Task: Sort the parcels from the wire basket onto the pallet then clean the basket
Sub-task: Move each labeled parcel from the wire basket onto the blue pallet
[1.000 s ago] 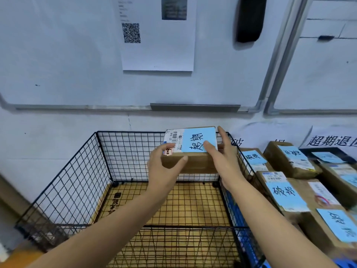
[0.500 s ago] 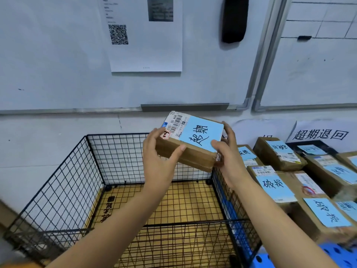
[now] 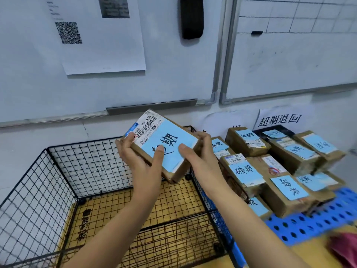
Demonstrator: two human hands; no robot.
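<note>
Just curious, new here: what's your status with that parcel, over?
Gripping with left hand and right hand: brown parcel, tilted, above the wire basket. At right, stacked parcels crowd the blue pallet. Over.

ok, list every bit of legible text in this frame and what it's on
"超期" (first character partly covered): blue note on the held parcel
"530 D5 A68": shipping label on the same parcel
"超期退回": wall sign
"破损": notes on two pallet parcels
Too blurred to read: QR-code sheet, the other parcels' notes, dark print under the wire basket
</note>
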